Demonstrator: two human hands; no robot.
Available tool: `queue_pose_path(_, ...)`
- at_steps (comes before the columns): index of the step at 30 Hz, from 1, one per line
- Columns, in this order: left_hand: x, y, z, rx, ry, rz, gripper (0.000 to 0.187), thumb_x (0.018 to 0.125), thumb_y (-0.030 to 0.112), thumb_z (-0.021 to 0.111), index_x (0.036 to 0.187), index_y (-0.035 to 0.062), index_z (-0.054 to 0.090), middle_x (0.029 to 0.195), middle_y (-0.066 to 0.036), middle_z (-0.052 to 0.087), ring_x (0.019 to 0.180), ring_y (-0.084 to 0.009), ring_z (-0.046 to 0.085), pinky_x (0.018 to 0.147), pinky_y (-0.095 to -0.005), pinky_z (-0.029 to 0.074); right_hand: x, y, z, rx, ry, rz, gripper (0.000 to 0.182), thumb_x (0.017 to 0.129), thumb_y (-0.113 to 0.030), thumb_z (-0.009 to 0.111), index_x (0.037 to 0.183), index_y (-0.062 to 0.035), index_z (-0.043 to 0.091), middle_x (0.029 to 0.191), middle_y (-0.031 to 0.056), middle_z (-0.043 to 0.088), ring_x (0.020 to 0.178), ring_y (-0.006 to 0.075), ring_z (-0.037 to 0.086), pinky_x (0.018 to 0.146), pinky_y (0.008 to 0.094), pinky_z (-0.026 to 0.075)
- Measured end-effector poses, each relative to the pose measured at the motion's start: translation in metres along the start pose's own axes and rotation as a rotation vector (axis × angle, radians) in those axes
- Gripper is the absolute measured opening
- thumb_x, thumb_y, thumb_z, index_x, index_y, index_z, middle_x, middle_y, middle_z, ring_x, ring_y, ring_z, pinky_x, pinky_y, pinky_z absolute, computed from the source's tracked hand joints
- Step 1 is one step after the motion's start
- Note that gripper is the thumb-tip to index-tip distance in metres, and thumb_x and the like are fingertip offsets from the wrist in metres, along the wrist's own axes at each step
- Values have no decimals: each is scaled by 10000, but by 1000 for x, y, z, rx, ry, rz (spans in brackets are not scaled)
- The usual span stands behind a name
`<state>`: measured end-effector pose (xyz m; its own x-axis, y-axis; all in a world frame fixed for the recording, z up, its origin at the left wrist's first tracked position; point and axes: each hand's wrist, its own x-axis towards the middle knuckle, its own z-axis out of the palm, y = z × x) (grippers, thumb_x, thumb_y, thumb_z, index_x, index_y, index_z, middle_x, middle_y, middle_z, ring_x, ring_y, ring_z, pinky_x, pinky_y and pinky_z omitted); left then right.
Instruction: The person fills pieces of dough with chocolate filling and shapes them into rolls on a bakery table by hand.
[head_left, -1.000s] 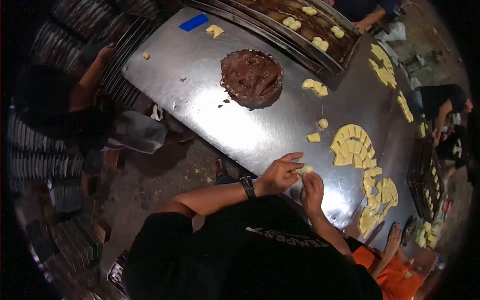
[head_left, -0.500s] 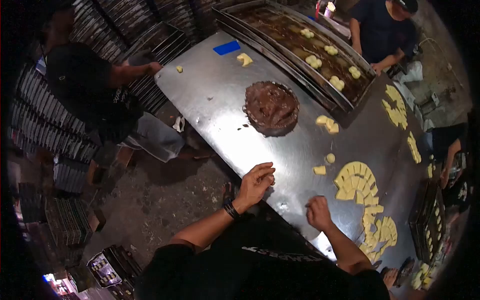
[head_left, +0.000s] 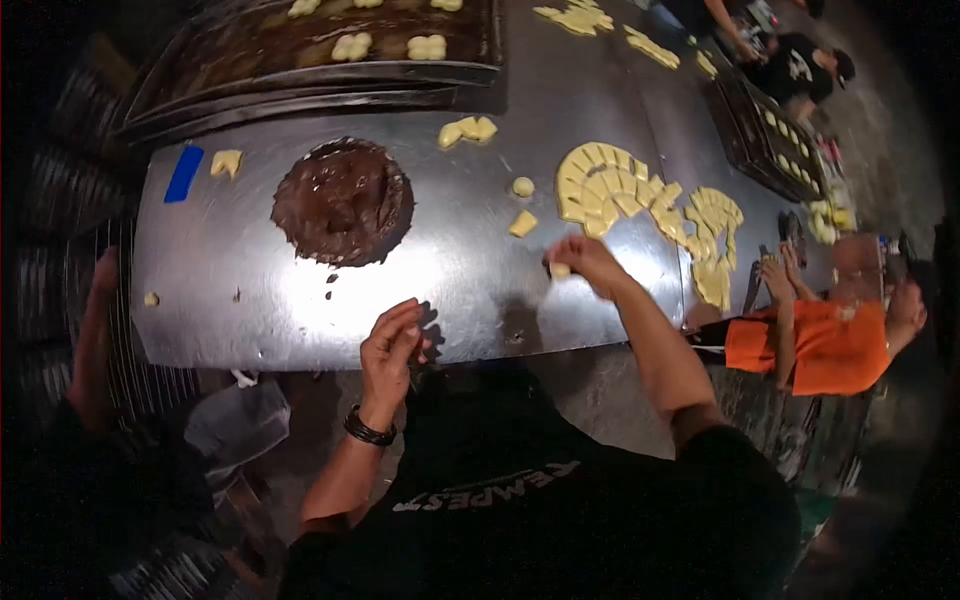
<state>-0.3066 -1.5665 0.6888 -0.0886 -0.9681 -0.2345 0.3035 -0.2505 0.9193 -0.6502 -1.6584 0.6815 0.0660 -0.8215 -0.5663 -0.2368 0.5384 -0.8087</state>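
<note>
My right hand (head_left: pixel 597 268) is pinched on a small pale dough piece (head_left: pixel 560 270) above the metal table. Just beyond it lie a cut dough piece (head_left: pixel 523 223) and a round dough ball (head_left: pixel 522 187). My left hand (head_left: pixel 390 352), loosely curled with nothing visible in it, hovers over the table's near edge. Past that hand sits a big mound of dark brown filling (head_left: pixel 345 203), chocolate-like. Sliced yellow dough pieces (head_left: pixel 605 183) fan out to the right of my right hand.
A large dark baking tray (head_left: pixel 260 60) with clustered dough balls stands at the back left, near a blue scraper (head_left: pixel 183 173). Another tray (head_left: pixel 745 125) is at the right end. A person in orange (head_left: pixel 830 345) works at the right; other people stand around the metal table (head_left: pixel 230 320).
My view has swung to the right. My right hand has moved forward, toward the cut dough, and now has a small dough piece. My left hand stays near the table edge.
</note>
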Motion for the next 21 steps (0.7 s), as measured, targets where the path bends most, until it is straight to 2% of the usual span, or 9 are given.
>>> queue_pose_path(2,3,3,5,38,-25,-28,262,912,115,562,1131,-21,608,1239,-114,534,771,-130,612,604,-235,503,33,-31,-3,-61,152,-217,149,823,-153,670,892,-34,613,863,21,635,779,102,575,681,256,456)
queue_pose_path(4,3,7,13,67,-3,-21,259,911,115,562,1126,-20,611,1236,-113,536,775,-129,613,609,-237,506,58,-65,-3,-78,237,-179,176,776,-208,705,829,-49,652,771,22,646,705,106,583,628,267,449)
queue_pose_path(7,-4,2,29,103,100,102,243,911,115,559,1106,-17,622,1226,-109,544,774,-109,597,624,-238,506,108,-75,-12,-269,279,-289,160,803,-186,706,862,-57,634,812,11,642,730,90,569,649,245,458)
queue_pose_path(10,-21,-9,48,76,257,0,233,914,119,555,1091,-13,629,1247,-109,530,754,-88,574,638,-242,507,141,-81,-21,-430,252,-371,253,814,-270,695,866,-29,638,773,25,640,707,105,571,651,257,461)
queue_pose_path(13,-36,-21,84,32,402,-22,241,909,131,566,1098,-7,625,948,-75,618,658,-92,559,578,-238,481,165,-74,-30,-824,-107,-385,371,851,-377,627,916,-12,638,793,69,641,733,174,588,694,304,470)
queue_pose_path(15,-41,-30,111,9,474,12,257,901,139,578,1110,-7,615,733,-26,593,612,-108,561,538,-235,457,173,-87,-38,-796,-206,-437,385,860,-380,572,967,-18,646,898,133,655,835,267,603,772,365,465)
queue_pose_path(17,-48,-46,128,-66,487,-25,261,902,146,582,1112,-5,614,751,-29,596,624,-108,566,545,-239,461,161,-118,-38,-953,-415,-426,369,881,-323,502,1044,-19,633,1080,184,624,1010,333,585,894,404,438)
queue_pose_path(20,-46,-37,154,-66,472,-24,291,902,164,594,1145,4,607,810,-31,604,652,-101,559,574,-242,466,183,-116,-27,-942,-158,-753,367,859,-313,518,1045,-20,637,1116,182,613,1029,371,576,899,425,445)
queue_pose_path(21,-46,-36,158,-29,452,-12,294,903,163,594,1150,4,606,819,-33,606,662,-99,556,582,-240,462,225,-104,-14,-935,-21,-671,352,811,-286,575,1038,-27,645,1108,188,613,1049,373,568,883,440,461)
